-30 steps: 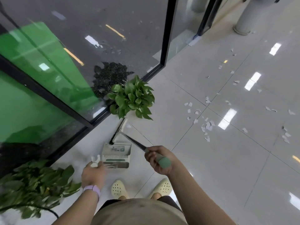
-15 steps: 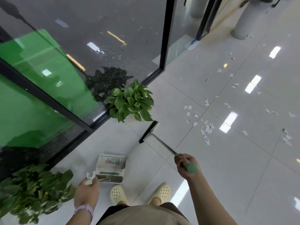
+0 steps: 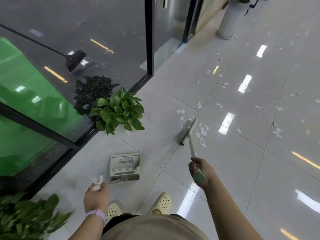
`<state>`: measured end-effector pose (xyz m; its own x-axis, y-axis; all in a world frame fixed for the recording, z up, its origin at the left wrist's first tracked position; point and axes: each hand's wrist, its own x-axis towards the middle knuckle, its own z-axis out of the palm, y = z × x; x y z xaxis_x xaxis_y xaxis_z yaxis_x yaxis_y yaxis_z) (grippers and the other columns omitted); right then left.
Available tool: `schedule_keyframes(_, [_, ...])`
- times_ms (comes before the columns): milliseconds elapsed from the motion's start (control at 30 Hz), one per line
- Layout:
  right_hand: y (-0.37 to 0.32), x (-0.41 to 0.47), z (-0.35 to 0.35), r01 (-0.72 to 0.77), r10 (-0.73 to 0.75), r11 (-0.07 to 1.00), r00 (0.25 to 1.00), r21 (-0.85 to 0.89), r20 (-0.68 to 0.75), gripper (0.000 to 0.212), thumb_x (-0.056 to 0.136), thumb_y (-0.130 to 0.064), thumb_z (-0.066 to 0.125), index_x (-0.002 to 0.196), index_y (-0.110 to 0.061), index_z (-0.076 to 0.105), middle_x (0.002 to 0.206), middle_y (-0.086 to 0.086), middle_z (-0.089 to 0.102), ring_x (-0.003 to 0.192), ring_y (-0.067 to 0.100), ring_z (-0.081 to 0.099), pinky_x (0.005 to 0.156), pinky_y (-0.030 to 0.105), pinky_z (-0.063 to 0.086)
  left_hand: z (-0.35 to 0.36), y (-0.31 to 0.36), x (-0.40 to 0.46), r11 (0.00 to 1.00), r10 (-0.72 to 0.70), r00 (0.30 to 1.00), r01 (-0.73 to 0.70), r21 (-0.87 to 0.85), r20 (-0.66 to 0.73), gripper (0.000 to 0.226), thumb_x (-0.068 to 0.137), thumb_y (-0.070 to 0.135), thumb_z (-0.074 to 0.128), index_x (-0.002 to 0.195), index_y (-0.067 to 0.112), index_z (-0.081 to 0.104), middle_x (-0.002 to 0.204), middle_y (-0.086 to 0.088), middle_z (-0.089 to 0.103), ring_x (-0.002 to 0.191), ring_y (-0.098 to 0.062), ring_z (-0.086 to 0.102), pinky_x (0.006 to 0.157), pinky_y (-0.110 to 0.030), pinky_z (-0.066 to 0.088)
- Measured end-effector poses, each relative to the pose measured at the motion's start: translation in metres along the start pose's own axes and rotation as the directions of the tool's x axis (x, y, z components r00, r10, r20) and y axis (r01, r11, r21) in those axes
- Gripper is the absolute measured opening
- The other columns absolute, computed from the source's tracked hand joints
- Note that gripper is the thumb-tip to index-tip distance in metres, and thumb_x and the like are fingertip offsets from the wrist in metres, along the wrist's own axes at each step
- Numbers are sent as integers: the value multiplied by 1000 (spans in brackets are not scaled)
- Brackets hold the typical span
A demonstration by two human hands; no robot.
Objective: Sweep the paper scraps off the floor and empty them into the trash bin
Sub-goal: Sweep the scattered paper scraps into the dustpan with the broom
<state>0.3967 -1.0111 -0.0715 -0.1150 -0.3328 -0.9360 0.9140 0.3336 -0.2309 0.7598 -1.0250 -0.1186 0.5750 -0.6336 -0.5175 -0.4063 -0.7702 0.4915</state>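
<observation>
R hand [image 3: 199, 170] was curled round the broom [image 3: 190, 135] handle near its soft green end-grip, pale shaft running fwd to the narrow head, which sat on the floor [image 3: 233, 170] at a tile joint. Head edge-on and motion-blurred, so bristles hard to make out. Paper scraps [image 3: 201, 131], small white irregular bits, lay thickest just beside the head on its R side, w/ more strewn toward the far R of the glossy pale tiles.

L hand [image 3: 96, 196] gripped the dustpan [image 3: 124, 166] handle, thin metal rod w/ a white plastic clip sticking up past the fingers; fingers themselves mostly hidden behind the knuckles. Pan was boxy grey plastic, ribbed comb across its middle, a label on the inner face, resting on the floor nr the glass wall [image 3: 86, 40], well apart from the scraps.

Leafy potted plant [image 3: 119, 111] stood against the glass wall's base; pot hidden by leaves. Second plant [image 3: 26, 219] cut off at bottom-L corner, blurred. Round pale column [image 3: 228, 19] at far end, top cut off.
</observation>
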Motion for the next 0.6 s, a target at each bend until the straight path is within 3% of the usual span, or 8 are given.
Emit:
schedule_keyframes(233, [7,-15,20,-233,246,968,952,-93,182,15,96,-8,45,83,-13,39,52,-1,36,32,8,39,30,14,37,27,20,-5,998,36,999,-34,-55,27,29,96,34,62,97,7,71,103,-22,70,93,-43,63,81,-40,49])
schedule_keyframes(400, [37,-10,44,-385,396,918,859,-99,324,11,79,-1,58,83,-6,49,57,3,43,36,11,45,34,16,44,22,23,-8,995,101,994,-102,22,52,29,98,39,57,84,16,68,85,-12,68,78,-37,61,76,-42,54])
schedule_keyframes(600, [94,6,101,-441,512,854,805,-277,298,13,91,-1,53,80,-7,49,64,1,43,37,8,48,35,15,44,-1,19,-8,984,149,988,-153,89,42,30,99,44,55,86,21,68,79,-4,66,76,-31,60,69,-36,47])
